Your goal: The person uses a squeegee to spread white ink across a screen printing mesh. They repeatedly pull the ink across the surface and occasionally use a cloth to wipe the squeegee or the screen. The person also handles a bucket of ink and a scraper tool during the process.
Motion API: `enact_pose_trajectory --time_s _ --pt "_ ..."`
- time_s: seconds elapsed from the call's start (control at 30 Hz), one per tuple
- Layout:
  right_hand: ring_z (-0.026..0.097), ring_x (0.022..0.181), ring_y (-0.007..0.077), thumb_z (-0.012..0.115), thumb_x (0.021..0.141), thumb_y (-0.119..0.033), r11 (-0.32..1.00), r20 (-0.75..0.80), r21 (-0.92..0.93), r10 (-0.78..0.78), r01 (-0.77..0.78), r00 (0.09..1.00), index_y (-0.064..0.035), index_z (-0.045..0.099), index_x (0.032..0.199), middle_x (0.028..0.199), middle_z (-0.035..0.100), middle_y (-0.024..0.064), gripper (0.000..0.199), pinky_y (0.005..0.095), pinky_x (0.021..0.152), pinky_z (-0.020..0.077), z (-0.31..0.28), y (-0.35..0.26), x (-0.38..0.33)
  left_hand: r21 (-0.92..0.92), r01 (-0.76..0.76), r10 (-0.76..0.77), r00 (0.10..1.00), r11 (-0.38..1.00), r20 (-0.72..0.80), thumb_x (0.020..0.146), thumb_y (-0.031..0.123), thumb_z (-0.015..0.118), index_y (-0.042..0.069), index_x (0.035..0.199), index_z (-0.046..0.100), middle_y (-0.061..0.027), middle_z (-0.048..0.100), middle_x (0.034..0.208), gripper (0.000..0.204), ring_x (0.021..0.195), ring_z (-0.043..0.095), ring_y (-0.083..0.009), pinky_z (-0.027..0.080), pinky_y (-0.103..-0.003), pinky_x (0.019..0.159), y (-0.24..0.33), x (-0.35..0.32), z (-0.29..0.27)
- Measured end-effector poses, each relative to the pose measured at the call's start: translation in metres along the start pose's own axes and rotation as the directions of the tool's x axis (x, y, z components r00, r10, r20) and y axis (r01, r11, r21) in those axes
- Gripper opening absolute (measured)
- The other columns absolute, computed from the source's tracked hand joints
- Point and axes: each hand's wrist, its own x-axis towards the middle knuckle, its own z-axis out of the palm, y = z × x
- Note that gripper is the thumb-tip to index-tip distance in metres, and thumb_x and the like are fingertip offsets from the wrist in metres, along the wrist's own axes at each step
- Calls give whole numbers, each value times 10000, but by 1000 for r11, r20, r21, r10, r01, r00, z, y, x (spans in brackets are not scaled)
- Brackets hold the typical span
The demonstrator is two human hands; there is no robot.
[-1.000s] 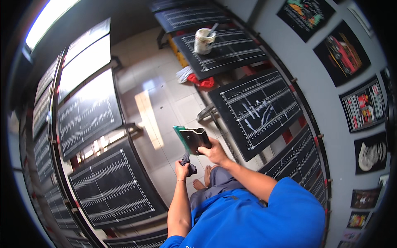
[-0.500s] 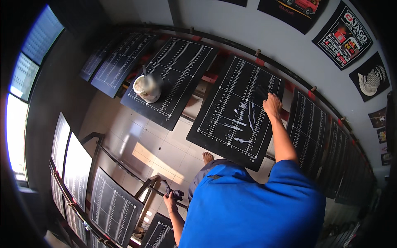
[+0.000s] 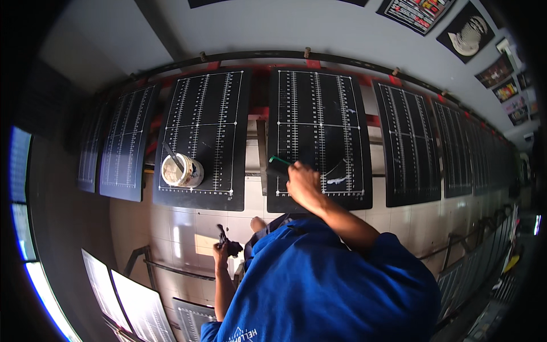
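My right hand [image 3: 305, 185] is closed around a dark flat spreader with a green edge [image 3: 279, 160], over the near left part of a black board [image 3: 299, 139] with white rulers and grid lines. A white paste smear [image 3: 337, 180] lies on that board, right of the hand. My left hand [image 3: 220, 252] hangs low at my side, closed on a crumpled dark cloth [image 3: 233, 247]. On the board to the left [image 3: 219, 154] stands an open white tub [image 3: 195, 172] of pale paste, a stirring stick [image 3: 173, 158] leaning in it.
More ruled black boards [image 3: 405, 148] line a dark rail [image 3: 256, 56] along the wall, on both sides. Behind me are another row of boards [image 3: 142, 302] and a metal frame [image 3: 176, 272]. Pale floor tiles [image 3: 176, 228] show between the rows. Prints [image 3: 466, 34] hang on the wall.
The view has turned. My right hand has moved from the board's right side to its near left with the spreader. Fewer paste streaks show. My left hand still holds the cloth.
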Motion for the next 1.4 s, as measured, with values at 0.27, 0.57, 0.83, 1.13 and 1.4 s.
enact_pose_trajectory --time_s 0.27,0.57,0.83,1.13,1.4 --pt "611 1146 300 758 777 -88 978 -279 -54 180 -202 943 -125 650 1237 1255 636 65 474 414 938 521 -33 86 -49 57 -88 84 994 994 77 889 223 704 -54 1199 527 -176 647 1043 451 925 635 -228 530 -348 806 42 47 -92" --pt "562 1203 248 799 661 -42 997 -187 -71 21 -35 982 -158 587 1367 1320 596 4 747 388 1003 487 18 32 -72 -87 -15 12 999 996 -33 924 167 683 -65 1210 508 -163 657 1036 408 872 658 -199 562 -317 768 -11 -6 -113" --pt "629 1109 239 724 754 -48 988 -411 -153 -70 7 909 -155 676 1239 1234 654 13 498 368 935 532 -22 126 197 -79 69 -76 993 995 -88 923 147 674 -56 1231 476 -172 669 1038 419 876 660 -195 555 -307 771 23 -55 -108" --pt "626 1118 269 751 704 -25 979 -277 -171 -152 107 949 -170 628 1326 1300 616 38 650 409 886 561 11 92 111 -133 149 -161 984 980 -82 896 163 701 -56 1229 482 -176 656 1065 455 913 648 -212 548 -322 801 -20 -62 -78" --pt "681 996 277 698 785 -76 877 -405 -231 308 -422 861 -150 659 1224 1139 668 64 448 432 802 586 -32 165 137 -101 170 -179 980 980 -87 867 189 723 -57 1194 514 -169 641 1057 459 917 630 -211 539 -343 824 -53 -58 -63"
